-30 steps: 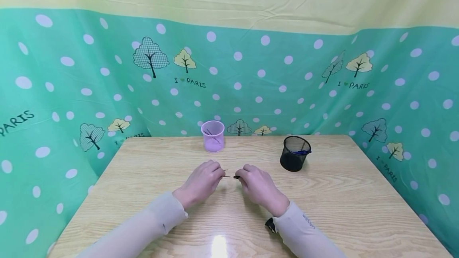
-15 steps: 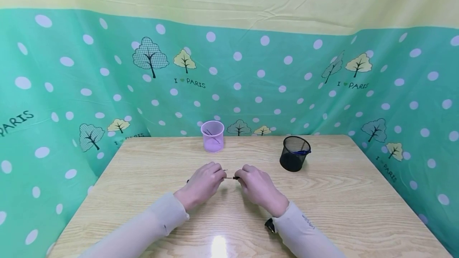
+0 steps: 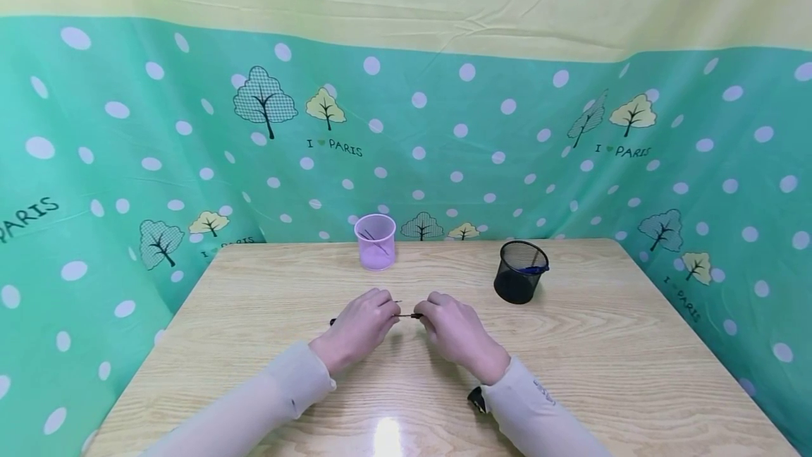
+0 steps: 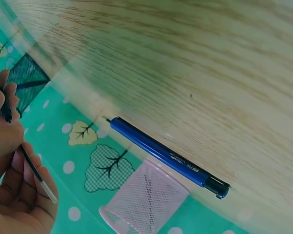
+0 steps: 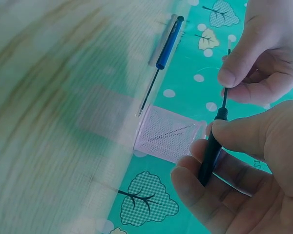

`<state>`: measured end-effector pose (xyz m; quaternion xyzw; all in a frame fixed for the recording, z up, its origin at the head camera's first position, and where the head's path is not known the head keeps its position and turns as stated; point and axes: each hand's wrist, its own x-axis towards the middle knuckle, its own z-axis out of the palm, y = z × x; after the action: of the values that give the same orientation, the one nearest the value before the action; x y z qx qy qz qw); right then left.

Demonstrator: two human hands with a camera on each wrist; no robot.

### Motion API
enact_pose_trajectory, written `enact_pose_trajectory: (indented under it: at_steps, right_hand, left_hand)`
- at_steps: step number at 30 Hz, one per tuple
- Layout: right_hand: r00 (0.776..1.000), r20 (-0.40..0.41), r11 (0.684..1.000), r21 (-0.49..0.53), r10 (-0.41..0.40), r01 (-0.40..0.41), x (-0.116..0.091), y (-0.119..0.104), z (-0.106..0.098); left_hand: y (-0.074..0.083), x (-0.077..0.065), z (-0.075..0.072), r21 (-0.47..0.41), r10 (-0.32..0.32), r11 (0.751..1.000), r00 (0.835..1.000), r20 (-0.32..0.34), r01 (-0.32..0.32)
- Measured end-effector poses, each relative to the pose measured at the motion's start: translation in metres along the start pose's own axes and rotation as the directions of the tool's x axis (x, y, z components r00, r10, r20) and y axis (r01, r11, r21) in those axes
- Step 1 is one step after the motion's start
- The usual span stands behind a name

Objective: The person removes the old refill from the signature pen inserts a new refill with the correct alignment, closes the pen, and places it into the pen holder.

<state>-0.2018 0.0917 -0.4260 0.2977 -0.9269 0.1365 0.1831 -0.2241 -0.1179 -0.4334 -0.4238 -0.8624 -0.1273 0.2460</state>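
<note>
My left hand (image 3: 358,321) pinches a thin dark pen refill (image 5: 225,99), whose pale, translucent rear end sticks out past the fingers in the left wrist view. My right hand (image 3: 458,330) grips a black pen grip section (image 5: 213,153) between thumb and fingers. The refill's front end meets the narrow opening of this section, in line with it. On the table beyond the left hand lies a blue pen barrel (image 4: 161,153) with a black clip end; a thin dark rod extends from its other end. In the head view the left hand hides most of this barrel.
A lilac mesh pen cup (image 3: 377,254) holding thin dark sticks stands at the table's back edge. To its right is a black mesh pen cup (image 3: 515,286) with a blue pen (image 3: 535,269) leaning in it. A patterned curtain (image 3: 419,125) hangs behind the wooden table (image 3: 603,351).
My left hand has shifted slightly right, closing the small gap between refill and black grip section. The barrel's dark end has come into view behind the left wrist. My right hand stays nearly still.
</note>
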Motion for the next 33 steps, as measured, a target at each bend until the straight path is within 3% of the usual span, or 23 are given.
enact_pose_trajectory:
  at_steps: [12,21,33]
  right_hand:
    - [1.0,-0.004,1.0,-0.009,-0.013,0.013,-0.0001,-0.0001,-0.0003]
    - [0.999,-0.017,1.0,-0.015,-0.028,0.027,-0.0006,0.0003,0.0012]
    - [0.999,-0.024,1.0,-0.013,-0.023,0.023,-0.0009,0.0001,0.0017]
  left_hand:
    - [0.0042,0.0017,0.0008,0.017,0.026,1.0,0.999,-0.042,-0.025]
    - [0.0068,0.0021,0.0007,0.019,-0.009,1.0,1.0,-0.004,0.009]
    - [0.0048,0.0014,0.0012,0.053,-0.004,0.999,1.0,0.012,0.003]
